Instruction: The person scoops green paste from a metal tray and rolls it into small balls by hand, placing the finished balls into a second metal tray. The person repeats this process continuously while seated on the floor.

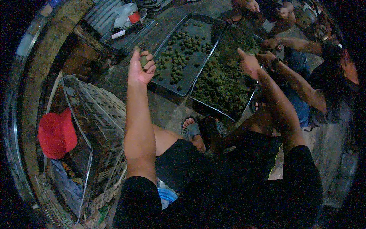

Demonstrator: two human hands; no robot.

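My left hand (142, 65) is raised palm up to the left of a metal tray (183, 93), its fingers curled around a greenish ball (143, 60). Many small dark green balls (178, 58) lie in loose groups on that tray. My right hand (248, 63) is over the second metal tray (213, 108), which holds a heap of crumbly dark green material (226, 83). Its index finger points out; whether the other fingers hold anything cannot be seen.
At right a co-worker's hands (267, 57) reach to the second tray; another person's hands show at the top. A red cap (57, 134) sits by a wire-framed rack at left. A plastic bag (124, 17) and a white tube (118, 34) lie at upper left.
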